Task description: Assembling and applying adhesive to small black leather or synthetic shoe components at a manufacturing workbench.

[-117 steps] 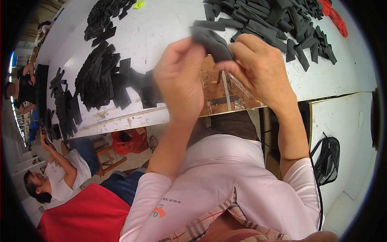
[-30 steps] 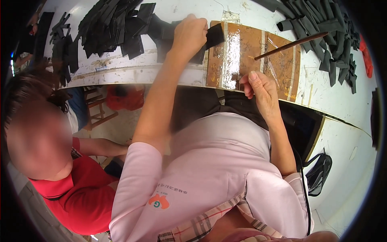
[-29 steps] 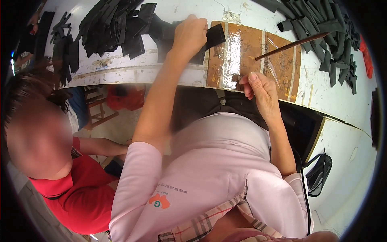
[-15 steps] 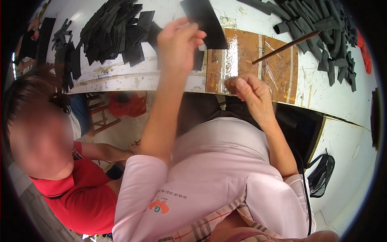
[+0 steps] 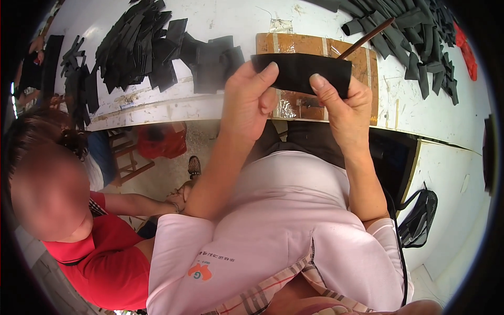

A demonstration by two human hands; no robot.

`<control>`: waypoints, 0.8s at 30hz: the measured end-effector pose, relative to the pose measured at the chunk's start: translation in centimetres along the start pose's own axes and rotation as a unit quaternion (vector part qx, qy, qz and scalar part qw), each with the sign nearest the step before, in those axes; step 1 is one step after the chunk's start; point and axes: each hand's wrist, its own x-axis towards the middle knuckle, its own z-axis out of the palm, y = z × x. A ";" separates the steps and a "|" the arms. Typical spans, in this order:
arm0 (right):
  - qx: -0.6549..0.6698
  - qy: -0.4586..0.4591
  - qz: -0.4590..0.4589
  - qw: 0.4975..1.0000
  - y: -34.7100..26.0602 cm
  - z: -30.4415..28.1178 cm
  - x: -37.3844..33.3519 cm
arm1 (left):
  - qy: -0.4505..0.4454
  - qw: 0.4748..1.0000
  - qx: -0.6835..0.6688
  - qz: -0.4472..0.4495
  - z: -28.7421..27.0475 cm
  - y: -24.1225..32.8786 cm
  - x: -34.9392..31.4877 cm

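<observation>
A black rectangular piece of fabric [image 5: 307,72] is stretched between my two hands above the brown taped board [image 5: 286,44]. My left hand [image 5: 249,100] pinches its left end, thumb on top and fingers curled underneath. At the other end my right hand [image 5: 349,107] grips it the same way, thumb pressed on the near face. A thin brown stick [image 5: 370,37] slants up and to the right just behind the fabric; its lower end is hidden there. Clear, shiny tape strips cross the board, which rests at the table's near edge.
Flat black pieces [image 5: 128,50] are heaped on the white table [image 5: 231,18] at the left, with more [image 5: 212,65] beside my left hand. Dark folded strips [image 5: 415,39] pile up at the far right. A person in red [image 5: 100,257] sits close on my left.
My left hand has come down and right with the black fabric piece. My right hand has risen and taken hold of its other end. The stick's upper end appears farther left and higher.
</observation>
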 end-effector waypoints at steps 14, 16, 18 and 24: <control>-0.242 0.093 -0.150 0.954 2.1 -0.8 0.1 | 0.130 0.986 0.086 0.059 1.6 -3.2 -0.9; -0.278 0.089 -0.166 0.942 1.7 -0.7 -0.1 | 0.079 0.975 0.169 0.124 1.8 -2.3 -1.3; -0.314 0.085 -0.183 0.928 1.8 -0.7 -0.2 | 0.068 0.980 0.155 0.108 2.8 -1.5 -1.9; -0.352 0.068 -0.225 0.906 2.5 -1.0 -0.8 | 0.044 0.985 0.164 0.043 3.4 -0.9 -2.4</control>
